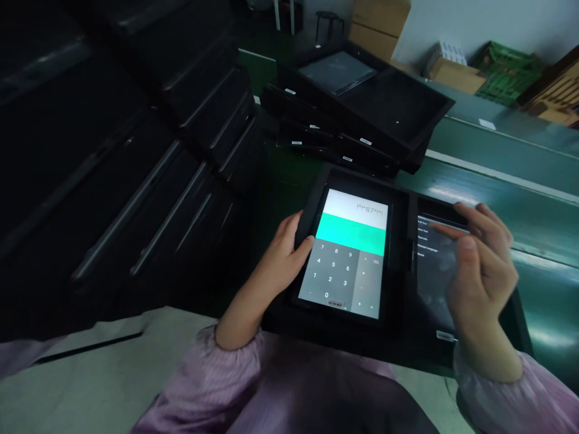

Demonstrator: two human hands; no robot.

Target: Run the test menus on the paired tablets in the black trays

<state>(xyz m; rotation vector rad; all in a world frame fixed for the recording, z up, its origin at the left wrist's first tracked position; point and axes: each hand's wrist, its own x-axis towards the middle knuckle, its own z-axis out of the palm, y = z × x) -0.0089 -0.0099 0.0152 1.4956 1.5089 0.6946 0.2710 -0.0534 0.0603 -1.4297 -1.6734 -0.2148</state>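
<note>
A black tray [398, 283] with two compartments lies in front of me. In its left compartment is a tablet [346, 259] with a lit calculator screen: a white and green display above grey number keys. My left hand [287, 250] is closed around the tray's left side, its thumb by the tablet's left edge and its other fingers partly hidden. A second tablet [434, 277], showing a dark screen with a text menu, sits in the right compartment. Above it is my right hand [484, 265], index finger stretched toward the menu, thumb apart and other fingers loosely bent. It holds nothing.
Behind the tray, several black trays [362, 114] are stacked askew, the top one bearing a dark tablet [338, 71]. Tall stacks of black trays [136, 163] stand at left. A green worktop [506, 175] extends right. Cardboard boxes [379, 24] and a green crate [506, 69] are farther back.
</note>
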